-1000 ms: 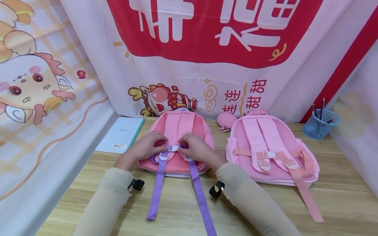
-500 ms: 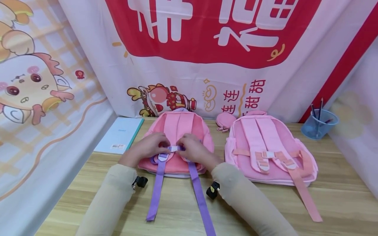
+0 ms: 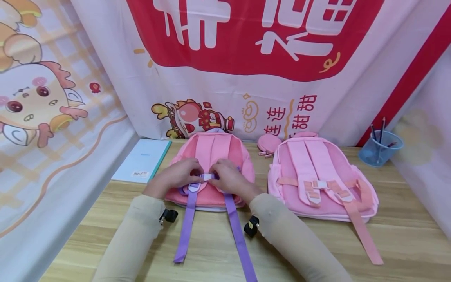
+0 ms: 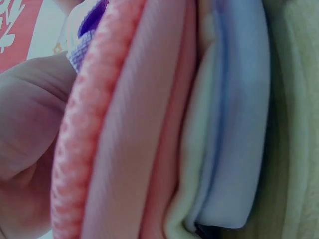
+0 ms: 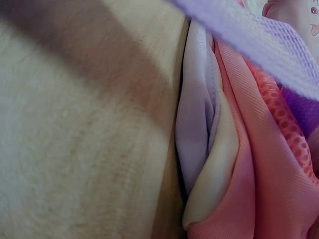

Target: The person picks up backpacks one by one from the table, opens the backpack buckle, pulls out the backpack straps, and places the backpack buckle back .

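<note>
A pink backpack (image 3: 243, 160) lies with its shoulder straps facing up on the wooden table. Across those straps runs a short purple strap with a white buckle (image 3: 208, 177) at its middle. My left hand (image 3: 177, 173) pinches the buckle's left side, while my right hand (image 3: 230, 178) pinches its right side. The fingers partly cover both ends. Two long purple straps (image 3: 185, 231) trail from the backpack toward me. In the left wrist view, part of the left hand (image 4: 30, 119) shows beside the bag's layered edge (image 4: 134, 119). A purple strap (image 5: 259, 45) crosses the right wrist view.
To the right lies a second pink backpack (image 3: 292, 201) with orange straps and a joined white buckle. A round pink pouch (image 3: 269, 143) sits between the bags. A pale blue notebook (image 3: 142, 158) is at left, and a blue mesh pencil cup (image 3: 380, 150) at far right.
Both hands have drawn slightly closer together around the white buckle, and more of it is covered by the fingers. The backpacks and other things stay in place.
</note>
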{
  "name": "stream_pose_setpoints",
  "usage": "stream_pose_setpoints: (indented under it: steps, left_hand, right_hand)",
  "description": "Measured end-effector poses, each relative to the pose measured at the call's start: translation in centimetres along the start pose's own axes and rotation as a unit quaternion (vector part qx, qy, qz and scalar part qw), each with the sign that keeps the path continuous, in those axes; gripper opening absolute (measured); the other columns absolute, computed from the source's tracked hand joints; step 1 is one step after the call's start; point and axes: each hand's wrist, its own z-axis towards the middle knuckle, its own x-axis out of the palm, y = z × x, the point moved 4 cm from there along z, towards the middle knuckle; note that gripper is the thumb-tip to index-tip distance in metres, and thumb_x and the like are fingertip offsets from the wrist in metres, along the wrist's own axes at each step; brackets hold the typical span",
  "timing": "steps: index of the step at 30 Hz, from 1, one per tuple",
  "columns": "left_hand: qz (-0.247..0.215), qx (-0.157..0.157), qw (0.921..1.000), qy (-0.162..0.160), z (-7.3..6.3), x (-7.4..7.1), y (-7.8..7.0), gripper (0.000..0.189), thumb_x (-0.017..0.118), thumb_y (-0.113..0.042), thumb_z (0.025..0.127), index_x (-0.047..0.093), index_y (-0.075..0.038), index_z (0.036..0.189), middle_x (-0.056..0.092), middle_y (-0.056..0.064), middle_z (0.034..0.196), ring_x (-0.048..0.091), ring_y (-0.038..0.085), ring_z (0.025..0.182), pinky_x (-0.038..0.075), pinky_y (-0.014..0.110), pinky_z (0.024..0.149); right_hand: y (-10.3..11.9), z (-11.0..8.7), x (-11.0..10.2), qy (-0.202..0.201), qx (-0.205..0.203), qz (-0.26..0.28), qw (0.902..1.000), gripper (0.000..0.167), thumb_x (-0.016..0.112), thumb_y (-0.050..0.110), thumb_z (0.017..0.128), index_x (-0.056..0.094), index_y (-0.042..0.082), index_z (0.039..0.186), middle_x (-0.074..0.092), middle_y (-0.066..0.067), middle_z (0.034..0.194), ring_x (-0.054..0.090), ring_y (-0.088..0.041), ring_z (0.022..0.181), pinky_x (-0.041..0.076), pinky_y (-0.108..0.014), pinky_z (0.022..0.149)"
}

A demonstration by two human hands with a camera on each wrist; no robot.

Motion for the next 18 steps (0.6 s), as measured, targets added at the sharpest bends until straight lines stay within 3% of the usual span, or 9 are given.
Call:
stream_pose_setpoints:
  steps: [9, 18]
  left_hand:
    - [-0.034, -0.012, 0.9993, -0.003, -0.14, 0.02, 0.37, 0.02, 0.08, -0.037, 0.1, 0.078, -0.022, 0.114, 0.069, -0.002, 0.105, 0.062, 0.016, 0.094, 0.054, 0.034, 0.089]
    - [-0.071, -0.013, 0.9973, -0.009, -0.4, -0.46, 0.63, 0.019, 0.081, -0.033, 0.099, 0.077, -0.022, 0.114, 0.071, -0.002, 0.108, 0.063, 0.017, 0.097, 0.054, 0.035, 0.092]
  right_hand:
    - [-0.08, -0.37, -0.2, -0.021, -0.021, 0.008, 0.9995, 0.024, 0.079, 0.029, 0.1, 0.076, 0.013, 0.118, 0.065, 0.0, 0.109, 0.056, -0.021, 0.11, 0.048, -0.039, 0.103]
    - [-0.1, -0.42, -0.65, -0.036, -0.03, 0.028, 0.9985, 0.022, 0.08, 0.026, 0.099, 0.076, 0.012, 0.115, 0.063, 0.0, 0.105, 0.056, -0.019, 0.105, 0.049, -0.036, 0.098]
